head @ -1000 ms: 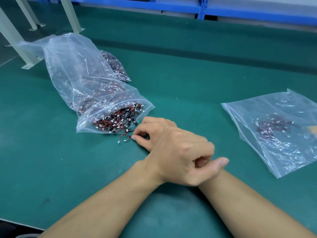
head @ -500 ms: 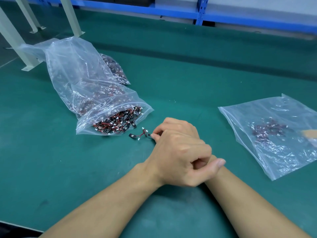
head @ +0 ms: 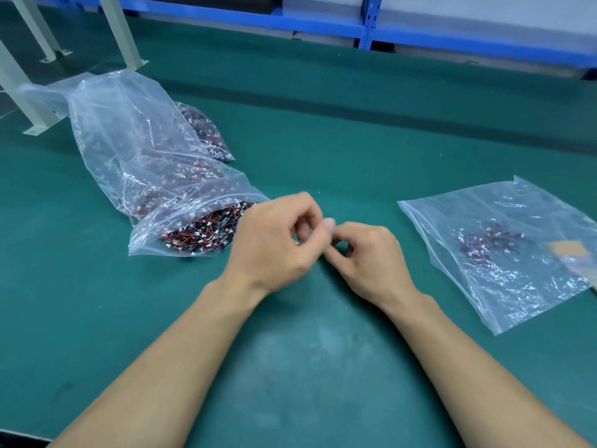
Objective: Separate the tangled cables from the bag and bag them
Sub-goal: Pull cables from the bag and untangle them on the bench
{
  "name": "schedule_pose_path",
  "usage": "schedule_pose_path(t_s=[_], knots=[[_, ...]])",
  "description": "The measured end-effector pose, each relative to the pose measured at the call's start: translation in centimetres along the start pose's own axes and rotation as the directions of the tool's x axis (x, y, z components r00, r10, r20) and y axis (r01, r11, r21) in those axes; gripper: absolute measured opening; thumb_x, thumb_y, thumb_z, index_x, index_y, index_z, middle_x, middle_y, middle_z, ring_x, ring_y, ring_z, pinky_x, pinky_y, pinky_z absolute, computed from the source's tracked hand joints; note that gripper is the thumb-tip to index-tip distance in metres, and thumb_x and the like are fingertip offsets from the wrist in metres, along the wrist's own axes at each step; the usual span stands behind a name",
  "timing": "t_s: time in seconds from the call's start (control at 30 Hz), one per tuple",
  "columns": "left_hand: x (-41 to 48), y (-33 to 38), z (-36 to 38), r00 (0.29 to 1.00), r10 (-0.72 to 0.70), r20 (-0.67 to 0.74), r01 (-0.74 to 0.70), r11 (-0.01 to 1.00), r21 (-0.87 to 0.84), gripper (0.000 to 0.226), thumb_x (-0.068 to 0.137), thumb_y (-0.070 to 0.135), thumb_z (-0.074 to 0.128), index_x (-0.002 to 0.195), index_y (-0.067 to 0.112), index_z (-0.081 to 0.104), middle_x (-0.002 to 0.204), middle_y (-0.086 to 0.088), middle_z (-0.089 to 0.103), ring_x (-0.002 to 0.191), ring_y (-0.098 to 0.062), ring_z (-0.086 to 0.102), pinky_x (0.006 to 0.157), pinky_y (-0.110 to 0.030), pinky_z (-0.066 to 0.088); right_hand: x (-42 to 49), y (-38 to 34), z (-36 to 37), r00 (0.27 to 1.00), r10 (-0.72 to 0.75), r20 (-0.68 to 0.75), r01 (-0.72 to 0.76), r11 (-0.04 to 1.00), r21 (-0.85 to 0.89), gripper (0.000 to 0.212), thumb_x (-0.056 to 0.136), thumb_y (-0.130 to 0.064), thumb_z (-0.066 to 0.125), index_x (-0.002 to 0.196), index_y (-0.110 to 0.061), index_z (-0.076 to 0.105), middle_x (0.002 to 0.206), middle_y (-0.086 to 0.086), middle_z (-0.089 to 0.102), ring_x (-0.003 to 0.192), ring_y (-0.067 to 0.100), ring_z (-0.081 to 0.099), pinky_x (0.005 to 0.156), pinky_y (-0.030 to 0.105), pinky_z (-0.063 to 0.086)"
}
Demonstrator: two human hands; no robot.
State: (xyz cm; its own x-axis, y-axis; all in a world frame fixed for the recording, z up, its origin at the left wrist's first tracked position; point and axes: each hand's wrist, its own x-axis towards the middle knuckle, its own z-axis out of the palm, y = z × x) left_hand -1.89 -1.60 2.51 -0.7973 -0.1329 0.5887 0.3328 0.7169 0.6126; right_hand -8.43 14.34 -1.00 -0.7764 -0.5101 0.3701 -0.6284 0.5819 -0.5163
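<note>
A clear zip bag (head: 168, 221) lies open at the left, spilling a tangle of red-and-black cables (head: 200, 237) with white plugs. It sits inside a larger clear bag (head: 129, 140). At the right lies a flat clear bag (head: 517, 286) holding a few cables (head: 487, 240). My left hand (head: 274, 244) and my right hand (head: 368, 257) meet at the middle of the green mat, just right of the open bag's mouth. Both have curled fingers with their tips pinched together. The small cable between them is hidden by the fingers and blur.
Another small bag of cables (head: 206, 130) lies behind the large bag. A tan object (head: 568, 250) shows at the right edge. Pale metal legs (head: 122, 37) stand at the back left, and a blue rack (head: 368, 30) runs along the back. Green mat (head: 307, 367) lies in front.
My right hand drew a small cable out of the open bag's mouth from under my left arm. The arms have uncrossed, and both hands now pinch together at the middle.
</note>
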Motion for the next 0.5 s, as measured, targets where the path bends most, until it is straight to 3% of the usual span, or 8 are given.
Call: schedule_pose_path(t_s=[0.07,0.17,0.27,0.37,0.5], knots=[[0.3,-0.8,-0.3,0.994,-0.081,0.078,0.074,0.994,0.085,0.009,0.077,0.026,0.058,0.085,0.023,0.061,0.069,0.016,0.057,0.057,-0.01,0.05,0.062,-0.03,0.046,-0.2,0.7,-0.2,0.999,0.003,-0.045,-0.003,1.0,0.013,0.003,0.089,-0.03,0.073,0.087,-0.029,0.075,0.081,-0.016,0.07,0.061,-0.009,0.044,0.062,0.032,0.047],[0.3,-1.9,-0.3,0.967,-0.167,0.19,0.134,0.975,0.177,0.035,0.069,0.023,0.052,0.102,0.03,0.062,0.09,0.019,0.065,0.066,-0.007,0.053,0.072,-0.027,0.045,-0.3,1.4,-0.6,0.998,0.033,-0.047,-0.032,0.999,0.019,0.003,0.09,-0.029,0.073,0.087,-0.03,0.074,0.084,-0.015,0.071,0.061,-0.011,0.044,0.065,0.036,0.051],[0.2,-2.7,0.1,0.94,-0.181,0.291,0.102,0.959,0.265,0.037,0.076,0.027,0.059,0.113,0.03,0.065,0.099,0.019,0.064,0.072,-0.006,0.046,0.082,-0.029,0.045,-0.2,1.9,-0.8,0.997,0.054,-0.06,-0.053,0.998,0.029,0.005,0.09,-0.028,0.073,0.086,-0.03,0.074,0.083,-0.015,0.07,0.06,-0.008,0.045,0.065,0.037,0.051],[0.2,-3.2,0.5,0.919,-0.188,0.347,0.07,0.943,0.326,0.032,0.083,0.03,0.072,0.114,0.031,0.068,0.098,0.017,0.063,0.078,-0.008,0.043,0.086,-0.034,0.048,-0.3,2.1,-0.9,0.996,0.055,-0.075,-0.052,0.998,0.037,0.005,0.09,-0.028,0.074,0.085,-0.03,0.074,0.083,-0.015,0.07,0.059,-0.007,0.047,0.064,0.036,0.051],[0.3,-3.4,0.5,0.911,-0.188,0.366,0.057,0.938,0.342,0.019,0.086,0.029,0.074,0.105,0.029,0.073,0.094,0.01,0.064,0.081,-0.011,0.047,0.086,-0.039,0.048,-0.3,2.1,-0.8,0.994,0.056,-0.09,-0.051,0.997,0.057,0.004,0.089,-0.028,0.074,0.086,-0.03,0.074,0.083,-0.016,0.07,0.06,-0.006,0.048,0.064,0.037,0.051]])
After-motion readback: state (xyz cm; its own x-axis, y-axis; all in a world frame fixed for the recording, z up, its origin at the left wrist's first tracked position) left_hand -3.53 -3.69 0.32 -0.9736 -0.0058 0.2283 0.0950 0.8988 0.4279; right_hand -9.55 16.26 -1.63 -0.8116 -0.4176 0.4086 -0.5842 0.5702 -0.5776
